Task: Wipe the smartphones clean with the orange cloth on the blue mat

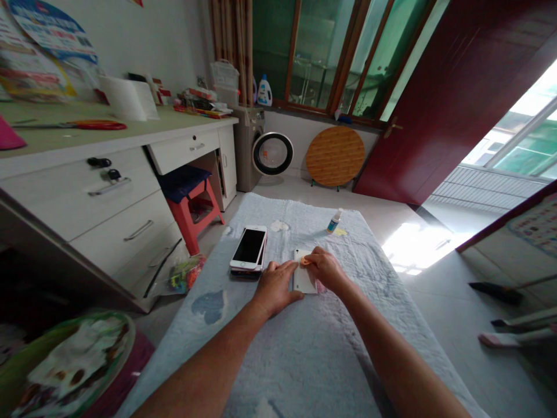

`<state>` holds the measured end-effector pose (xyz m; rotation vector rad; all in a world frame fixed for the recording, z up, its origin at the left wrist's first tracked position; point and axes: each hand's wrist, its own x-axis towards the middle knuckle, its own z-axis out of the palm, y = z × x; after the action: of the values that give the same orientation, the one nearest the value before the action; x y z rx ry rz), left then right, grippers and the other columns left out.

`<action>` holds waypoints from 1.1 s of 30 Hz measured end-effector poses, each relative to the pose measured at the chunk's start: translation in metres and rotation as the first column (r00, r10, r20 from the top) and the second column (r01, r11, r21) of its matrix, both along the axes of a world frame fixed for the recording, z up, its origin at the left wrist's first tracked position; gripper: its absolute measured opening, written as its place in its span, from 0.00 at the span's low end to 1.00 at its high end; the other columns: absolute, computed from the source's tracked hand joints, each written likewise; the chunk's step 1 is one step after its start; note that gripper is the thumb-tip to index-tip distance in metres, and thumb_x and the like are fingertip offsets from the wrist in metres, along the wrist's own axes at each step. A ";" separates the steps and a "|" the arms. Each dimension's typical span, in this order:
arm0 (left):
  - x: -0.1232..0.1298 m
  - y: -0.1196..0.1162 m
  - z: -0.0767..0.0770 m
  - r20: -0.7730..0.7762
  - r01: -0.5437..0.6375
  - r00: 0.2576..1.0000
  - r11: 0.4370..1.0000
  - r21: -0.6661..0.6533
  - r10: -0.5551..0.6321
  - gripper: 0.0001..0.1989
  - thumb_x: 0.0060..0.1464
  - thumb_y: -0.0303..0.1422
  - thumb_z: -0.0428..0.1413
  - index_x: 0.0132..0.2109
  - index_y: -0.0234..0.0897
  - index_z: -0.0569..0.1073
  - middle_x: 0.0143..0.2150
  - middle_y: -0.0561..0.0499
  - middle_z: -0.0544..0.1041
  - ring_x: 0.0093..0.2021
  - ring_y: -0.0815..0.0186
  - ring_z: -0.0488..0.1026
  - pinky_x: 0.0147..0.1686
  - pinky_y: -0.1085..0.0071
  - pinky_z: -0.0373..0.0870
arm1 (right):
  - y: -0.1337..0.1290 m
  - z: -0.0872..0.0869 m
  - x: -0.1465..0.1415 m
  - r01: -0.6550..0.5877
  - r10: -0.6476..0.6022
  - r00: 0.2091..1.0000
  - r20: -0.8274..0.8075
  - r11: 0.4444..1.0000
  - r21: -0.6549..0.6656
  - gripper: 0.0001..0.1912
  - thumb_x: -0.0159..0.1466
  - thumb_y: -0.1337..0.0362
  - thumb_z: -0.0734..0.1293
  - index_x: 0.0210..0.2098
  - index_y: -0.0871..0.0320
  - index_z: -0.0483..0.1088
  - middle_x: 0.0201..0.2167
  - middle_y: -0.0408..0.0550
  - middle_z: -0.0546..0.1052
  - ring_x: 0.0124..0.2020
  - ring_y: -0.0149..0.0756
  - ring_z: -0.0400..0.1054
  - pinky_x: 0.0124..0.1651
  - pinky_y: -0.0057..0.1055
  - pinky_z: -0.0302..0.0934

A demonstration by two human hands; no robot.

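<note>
A white phone (306, 283) lies face down on a cloth-covered table, its camera side toward the far end. My left hand (277, 285) grips it along the left edge, thumb at the near corner and fingers at the upper side. Pressed to its upper back is a small orange pad or folded cloth (305, 260), pinched in the fingers of my right hand (324, 267). Left of my hands, a white phone with a black screen (249, 248) rests face up on top of a dark phone (246, 274). A small spray bottle (334, 222) stands beyond my right hand.
The table wears a pale blue patterned cloth (304, 360). At left are a desk with drawers (117, 197), a red stool (194, 215) and a waste bin (134, 342). A washing machine (248, 148) with its door ajar and a round wooden tabletop (335, 155) stand behind.
</note>
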<state>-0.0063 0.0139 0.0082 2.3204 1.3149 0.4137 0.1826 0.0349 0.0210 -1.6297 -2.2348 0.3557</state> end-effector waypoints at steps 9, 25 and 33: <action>0.003 -0.002 -0.002 -0.025 -0.013 1.000 1.000 0.023 0.014 0.33 0.49 0.47 0.58 0.61 0.43 0.64 0.62 0.50 0.67 0.53 0.53 0.66 0.52 0.60 0.62 | -0.063 0.013 -0.003 -0.155 0.156 0.988 0.016 0.985 -0.071 0.11 0.65 0.68 0.62 0.32 0.57 0.76 0.31 0.45 0.69 0.32 0.29 0.63 0.37 0.25 0.53; 0.002 -0.002 -0.002 -0.019 -0.003 1.000 1.000 0.015 0.003 0.34 0.46 0.43 0.60 0.61 0.45 0.63 0.63 0.52 0.66 0.53 0.53 0.65 0.51 0.60 0.62 | -0.025 0.000 0.005 0.254 -0.253 0.967 0.027 0.967 -0.037 0.07 0.60 0.68 0.61 0.34 0.58 0.71 0.27 0.46 0.75 0.28 0.32 0.66 0.30 0.26 0.48; 0.002 -0.001 -0.001 0.016 0.006 1.000 0.999 0.035 -0.006 0.35 0.45 0.43 0.62 0.60 0.43 0.64 0.60 0.51 0.69 0.51 0.53 0.66 0.50 0.62 0.63 | 0.020 -0.007 0.001 0.418 -0.418 0.907 0.056 0.908 0.024 0.12 0.62 0.66 0.60 0.43 0.59 0.70 0.31 0.47 0.77 0.31 0.34 0.66 0.30 0.26 0.48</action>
<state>-0.0044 0.0126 0.0071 2.3441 1.3027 0.4554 0.1838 0.0552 0.0144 -2.0744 -1.8473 0.1792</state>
